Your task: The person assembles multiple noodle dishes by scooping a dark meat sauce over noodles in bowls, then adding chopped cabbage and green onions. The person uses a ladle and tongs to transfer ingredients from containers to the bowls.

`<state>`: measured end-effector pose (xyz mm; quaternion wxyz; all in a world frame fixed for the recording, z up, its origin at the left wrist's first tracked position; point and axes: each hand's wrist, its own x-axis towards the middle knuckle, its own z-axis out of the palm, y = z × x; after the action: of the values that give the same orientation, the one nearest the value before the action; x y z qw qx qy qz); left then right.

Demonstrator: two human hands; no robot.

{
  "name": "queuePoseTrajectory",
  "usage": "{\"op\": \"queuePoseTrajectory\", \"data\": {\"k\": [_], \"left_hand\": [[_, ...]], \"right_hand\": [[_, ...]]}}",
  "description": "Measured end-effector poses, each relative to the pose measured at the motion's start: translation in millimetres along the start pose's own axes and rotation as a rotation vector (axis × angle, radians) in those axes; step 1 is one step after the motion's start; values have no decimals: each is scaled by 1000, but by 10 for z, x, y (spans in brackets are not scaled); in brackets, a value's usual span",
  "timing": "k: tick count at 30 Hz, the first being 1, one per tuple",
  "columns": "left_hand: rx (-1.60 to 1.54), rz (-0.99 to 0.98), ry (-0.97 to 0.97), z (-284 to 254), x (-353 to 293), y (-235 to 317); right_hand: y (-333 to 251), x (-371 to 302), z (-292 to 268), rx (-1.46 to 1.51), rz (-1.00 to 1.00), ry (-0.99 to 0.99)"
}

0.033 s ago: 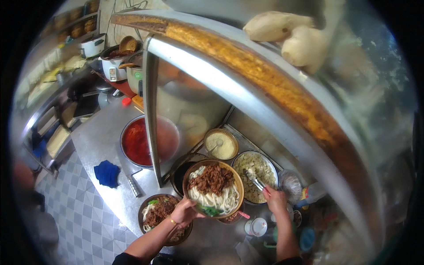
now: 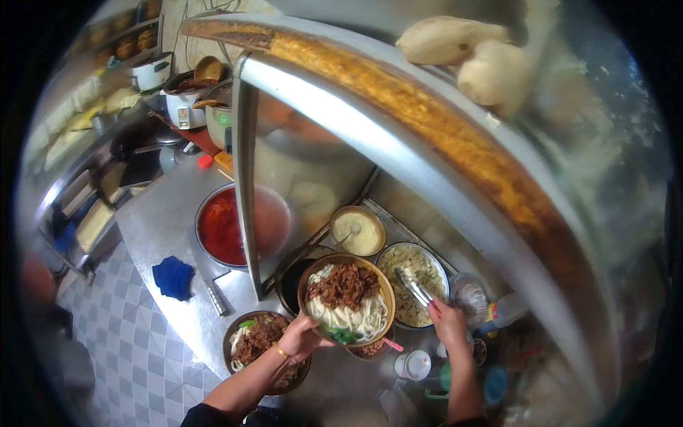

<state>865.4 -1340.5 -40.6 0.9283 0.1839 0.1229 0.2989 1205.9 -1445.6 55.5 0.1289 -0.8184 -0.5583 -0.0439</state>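
Left hand (image 2: 300,338) grips a noodle bowl (image 2: 390,303) by its near left side, seemingly to keep it level above the desk (image 2: 167,231); right hand (image 2: 449,324) clasps tongs (image 2: 418,292) over the basin (image 2: 446,280) at right

Head view: from left one of two fisheyes worn side by side on person's head. Faces down and forward over metal counter (image 2: 160,217); upright, unmirrored. Forearms (image 2: 245,381) enter from lower edge; left hand (image 2: 300,339) low, just left of centre, right hand (image 2: 450,324) right of it, both at close range. Metal rail (image 2: 348,99) bows large across upper right. White cooker (image 2: 185,116) and tiled floor (image 2: 131,341) farther off, toward left. Right margin blurred, depth there hard to judge.
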Motion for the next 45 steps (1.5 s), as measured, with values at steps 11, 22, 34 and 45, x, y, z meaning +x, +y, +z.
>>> {"op": "queuePoseTrajectory", "data": {"k": [11, 22, 34, 45], "left_hand": [[-18, 33, 40, 56, 287, -13], [-40, 56, -18, -139, 145, 117], [-72, 55, 17, -266, 152, 145], [58, 86, 110, -382, -682, 377]], "right_hand": [[-464, -266, -398, 440, 221, -95], [113, -145, 332, -112, 142, -105], [-747, -451, -347, 604, 292, -326], [-599, 1058, 1274, 373, -71, 75]]}}
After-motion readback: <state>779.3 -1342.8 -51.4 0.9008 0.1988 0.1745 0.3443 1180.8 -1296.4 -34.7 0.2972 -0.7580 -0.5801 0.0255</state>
